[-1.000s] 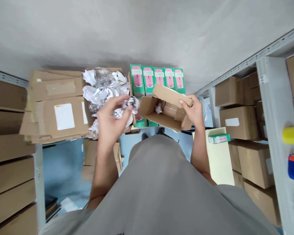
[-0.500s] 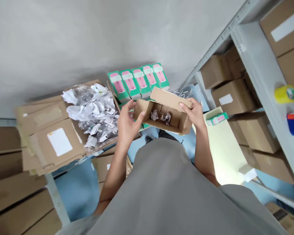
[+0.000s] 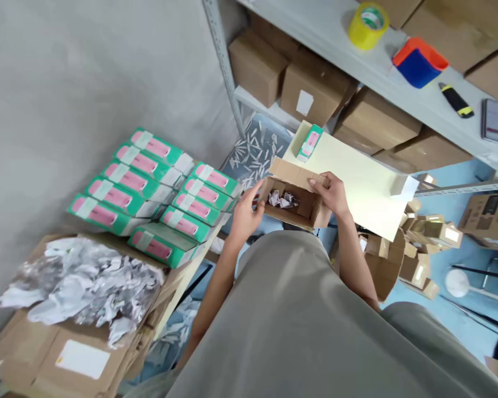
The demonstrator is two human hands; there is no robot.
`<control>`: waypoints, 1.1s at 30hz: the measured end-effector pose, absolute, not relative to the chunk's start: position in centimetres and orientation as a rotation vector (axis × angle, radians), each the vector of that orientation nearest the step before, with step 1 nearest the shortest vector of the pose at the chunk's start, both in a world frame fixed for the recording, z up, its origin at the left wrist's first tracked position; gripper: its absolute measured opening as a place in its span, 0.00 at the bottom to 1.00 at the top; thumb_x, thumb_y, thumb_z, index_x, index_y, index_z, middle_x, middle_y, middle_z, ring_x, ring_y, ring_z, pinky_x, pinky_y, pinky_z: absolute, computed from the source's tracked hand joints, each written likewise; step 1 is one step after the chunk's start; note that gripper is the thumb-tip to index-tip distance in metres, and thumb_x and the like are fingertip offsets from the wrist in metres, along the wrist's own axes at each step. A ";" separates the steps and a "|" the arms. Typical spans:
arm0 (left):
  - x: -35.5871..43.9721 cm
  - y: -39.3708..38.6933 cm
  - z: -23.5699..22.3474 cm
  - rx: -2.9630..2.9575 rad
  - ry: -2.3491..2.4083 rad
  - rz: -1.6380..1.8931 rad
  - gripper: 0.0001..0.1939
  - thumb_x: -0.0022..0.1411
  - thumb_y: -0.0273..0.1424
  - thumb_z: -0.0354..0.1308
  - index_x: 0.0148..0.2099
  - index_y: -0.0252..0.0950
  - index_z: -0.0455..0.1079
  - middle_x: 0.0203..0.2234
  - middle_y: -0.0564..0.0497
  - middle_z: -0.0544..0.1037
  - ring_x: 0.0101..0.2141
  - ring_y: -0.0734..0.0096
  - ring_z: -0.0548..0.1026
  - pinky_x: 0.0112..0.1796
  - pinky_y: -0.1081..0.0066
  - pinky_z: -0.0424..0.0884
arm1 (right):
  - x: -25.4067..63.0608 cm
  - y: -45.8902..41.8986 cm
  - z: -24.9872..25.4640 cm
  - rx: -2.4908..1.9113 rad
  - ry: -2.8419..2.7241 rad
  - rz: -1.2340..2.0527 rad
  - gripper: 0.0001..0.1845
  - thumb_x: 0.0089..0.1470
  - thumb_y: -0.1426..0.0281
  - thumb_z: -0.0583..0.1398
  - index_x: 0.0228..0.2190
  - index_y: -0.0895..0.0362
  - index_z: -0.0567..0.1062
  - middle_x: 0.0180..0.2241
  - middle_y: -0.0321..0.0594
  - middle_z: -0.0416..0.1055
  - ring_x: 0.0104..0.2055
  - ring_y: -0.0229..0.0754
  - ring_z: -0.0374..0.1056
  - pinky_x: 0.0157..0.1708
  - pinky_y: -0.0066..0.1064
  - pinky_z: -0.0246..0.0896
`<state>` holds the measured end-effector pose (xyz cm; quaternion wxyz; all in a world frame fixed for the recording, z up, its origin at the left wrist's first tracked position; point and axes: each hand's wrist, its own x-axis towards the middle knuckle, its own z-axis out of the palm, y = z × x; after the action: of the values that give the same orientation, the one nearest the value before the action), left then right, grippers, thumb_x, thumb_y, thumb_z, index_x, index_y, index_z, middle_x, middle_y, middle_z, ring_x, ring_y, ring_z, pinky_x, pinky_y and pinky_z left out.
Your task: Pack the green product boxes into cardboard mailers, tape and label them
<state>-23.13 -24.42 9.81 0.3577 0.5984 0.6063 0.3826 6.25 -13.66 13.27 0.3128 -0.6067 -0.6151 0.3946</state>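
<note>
Between my hands is an open cardboard box with its long flap raised at the back. Crumpled paper lies in the bottom of it. My right hand pinches the flap at the right corner, thumb on top. My left hand grips the box's left end, thumb towards the near side and fingers behind. A pale table lies just beyond the box, with one green and pink box on its far end.
At left, rows of green and pink boxes stand beside a carton of crumpled paper. A shelf on the upper right bears yellow tape, a blue and orange item, a cutter and a phone. Cartons lie on the floor at right.
My left hand let its crumpled paper go into the box and took hold of the box's left end. My view has turned right, from the carton of paper towards the pale table.
</note>
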 end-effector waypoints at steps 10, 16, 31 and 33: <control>-6.4 -8.4 4.5 1.665 1.574 0.712 0.39 0.63 0.14 0.51 0.73 0.40 0.73 0.69 0.43 0.80 0.68 0.54 0.78 0.70 0.55 0.74 | 24.3 -5.1 4.9 -1.834 -1.453 0.922 0.33 0.55 0.35 0.65 0.36 0.52 0.73 0.24 0.25 0.61 0.28 0.39 0.56 0.31 0.32 0.53; 0.3 -2.9 2.4 1.662 1.525 0.501 0.25 0.61 0.14 0.53 0.54 0.37 0.82 0.58 0.41 0.86 0.57 0.54 0.84 0.65 0.56 0.77 | 30.8 -0.8 1.4 -2.027 -1.454 0.913 0.24 0.61 0.47 0.65 0.44 0.54 0.76 0.33 0.38 0.77 0.35 0.46 0.69 0.39 0.35 0.63; 0.7 11.3 -3.2 1.265 2.067 0.030 0.57 0.57 0.34 0.76 0.77 0.13 0.52 0.73 0.10 0.64 0.75 0.25 0.65 0.72 0.44 0.64 | 30.3 -6.8 3.4 -2.112 -1.948 0.878 0.17 0.76 0.66 0.61 0.59 0.56 0.81 0.59 0.57 0.82 0.63 0.63 0.75 0.63 0.52 0.69; 0.7 11.3 -3.9 1.267 2.074 0.024 0.55 0.55 0.32 0.76 0.75 0.12 0.55 0.70 0.08 0.67 0.71 0.23 0.70 0.70 0.40 0.67 | 29.7 -7.1 3.5 -2.145 -1.997 0.876 0.16 0.77 0.65 0.60 0.58 0.57 0.82 0.57 0.58 0.83 0.63 0.64 0.75 0.64 0.51 0.66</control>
<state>0.66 11.31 -3.87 0.3482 0.4886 0.7999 0.0093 29.72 -7.13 3.53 0.0416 -0.7006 -0.6523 0.2861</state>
